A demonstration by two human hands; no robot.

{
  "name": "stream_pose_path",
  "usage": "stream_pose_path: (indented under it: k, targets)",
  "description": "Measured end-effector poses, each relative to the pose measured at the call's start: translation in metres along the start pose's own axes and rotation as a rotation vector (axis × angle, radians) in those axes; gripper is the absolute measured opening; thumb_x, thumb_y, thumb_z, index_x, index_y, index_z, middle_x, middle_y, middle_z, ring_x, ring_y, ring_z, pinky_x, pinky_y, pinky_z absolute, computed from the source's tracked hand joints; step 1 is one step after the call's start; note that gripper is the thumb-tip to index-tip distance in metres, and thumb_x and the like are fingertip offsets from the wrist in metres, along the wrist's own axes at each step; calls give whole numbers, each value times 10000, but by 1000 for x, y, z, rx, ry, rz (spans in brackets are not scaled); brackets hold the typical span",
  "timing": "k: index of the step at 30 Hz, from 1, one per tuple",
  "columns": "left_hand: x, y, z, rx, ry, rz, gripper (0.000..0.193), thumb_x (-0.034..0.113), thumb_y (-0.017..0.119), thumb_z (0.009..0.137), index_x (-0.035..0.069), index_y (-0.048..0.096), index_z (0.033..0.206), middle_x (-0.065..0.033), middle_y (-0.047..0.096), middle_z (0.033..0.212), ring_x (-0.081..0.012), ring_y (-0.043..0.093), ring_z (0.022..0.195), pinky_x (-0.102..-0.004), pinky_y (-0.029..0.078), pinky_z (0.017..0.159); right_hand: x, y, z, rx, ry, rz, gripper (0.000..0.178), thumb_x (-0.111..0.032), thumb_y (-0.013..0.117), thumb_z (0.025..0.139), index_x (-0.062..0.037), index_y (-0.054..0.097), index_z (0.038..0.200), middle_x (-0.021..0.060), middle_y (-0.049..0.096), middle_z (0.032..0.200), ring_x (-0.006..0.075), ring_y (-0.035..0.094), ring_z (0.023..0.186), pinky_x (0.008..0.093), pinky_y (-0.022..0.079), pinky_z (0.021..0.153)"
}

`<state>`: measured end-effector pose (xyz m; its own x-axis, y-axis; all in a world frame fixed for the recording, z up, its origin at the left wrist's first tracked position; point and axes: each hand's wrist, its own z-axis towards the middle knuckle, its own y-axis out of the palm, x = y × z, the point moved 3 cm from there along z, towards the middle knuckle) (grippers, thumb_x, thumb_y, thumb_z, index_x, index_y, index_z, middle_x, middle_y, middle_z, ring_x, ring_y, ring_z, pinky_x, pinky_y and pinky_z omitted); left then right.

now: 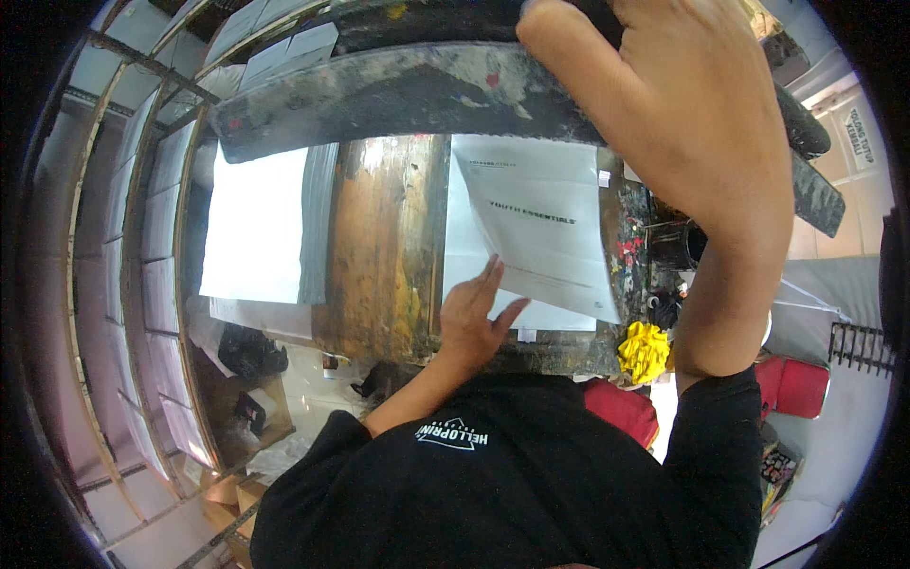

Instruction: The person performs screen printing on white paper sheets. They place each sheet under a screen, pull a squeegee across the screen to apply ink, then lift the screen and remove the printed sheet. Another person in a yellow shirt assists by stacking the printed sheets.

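A thin white sheet (545, 213) with dark printed lettering lies on the wooden work board, its left edge lifted and slanting. Whether it is paper or a flat plastic bag, I cannot tell. Under its raised edge shows another white surface (458, 237). My left hand (471, 313) touches that lifted edge, fingers stretched out and thumb apart. Raised high at the upper right, my right hand (678, 104) is beside a dark, paint-stained frame (379, 100) tilted up above the board. Its thumb shows, but the other fingers run out of the picture.
A stack of blank white sheets (256, 228) sits on the left of the stained wooden board (374, 247). A crumpled yellow cloth (645, 352) hangs at the board's near right corner. Metal racks (142, 256) with white sheets stand at the left. A red seat (621, 408) is behind me.
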<state>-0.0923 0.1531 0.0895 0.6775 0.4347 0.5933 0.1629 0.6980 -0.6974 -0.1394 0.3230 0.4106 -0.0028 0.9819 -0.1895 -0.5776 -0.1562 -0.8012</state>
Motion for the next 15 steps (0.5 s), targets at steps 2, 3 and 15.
stream_pose_path:
  k: [2, 3, 15]
  targets:
    - [-9, -13, 2, 88, -131, -56, 626, 126, 792, 836, -1, 563, 1404, -207, 665, 1312, -274, 704, 1063, -385, 556, 886, 10, 3, 6, 8, -57, -16, 391, -339, 589, 861, 36, 572, 754, 235, 594, 707, 406, 590, 678, 476, 459, 687]
    - [-17, -24, 0, 133, -194, -86, 594, 82, 758, 856, 14, 569, 1415, -193, 679, 1296, -242, 711, 1044, -368, 564, 868, 16, 5, 8, 3, -84, -29, 385, -345, 589, 867, 32, 587, 792, 233, 606, 737, 403, 597, 707, 474, 459, 707]
    - [-296, -348, -1, 9, -612, 259, 706, 3, 616, 715, 1, 544, 1418, -228, 649, 1286, -261, 680, 1028, -340, 552, 868, 17, 9, -10, 33, -174, -162, 455, -373, 591, 916, 29, 685, 1106, 257, 699, 982, 402, 658, 908, 440, 491, 871]
